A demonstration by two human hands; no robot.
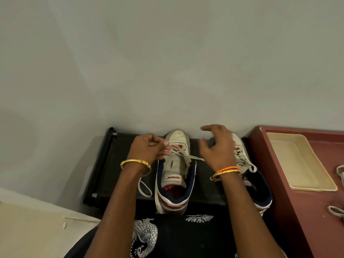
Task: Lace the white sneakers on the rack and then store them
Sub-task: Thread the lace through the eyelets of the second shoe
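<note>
I am pinching the lace (183,155) near the toe end of the left shoe (174,172) with my left hand (147,148), fingers curled tight around the strand. My right hand (217,148) is hovering just beside that shoe, fingers spread and loosely bent, holding nothing; it is partly covering the right shoe (247,164). One lace end is trailing toward that free hand, and a loop is hanging off the shoe's left side by my wrist.

Both shoes are sitting side by side on the black rack (115,164), toes to the wall (167,62). The right shoe is looking laced already, as far as I can tell past my hand. A red table (297,211) with a cream tray (297,161) is standing just right of the rack.

I am judging this as mid-lacing on the left shoe, lower eyelets threaded, upper ones open. Next I am needing the free hand to catch the loose end and feed it through the next eyelet while the left keeps tension. Storing is not yet begun.
</note>
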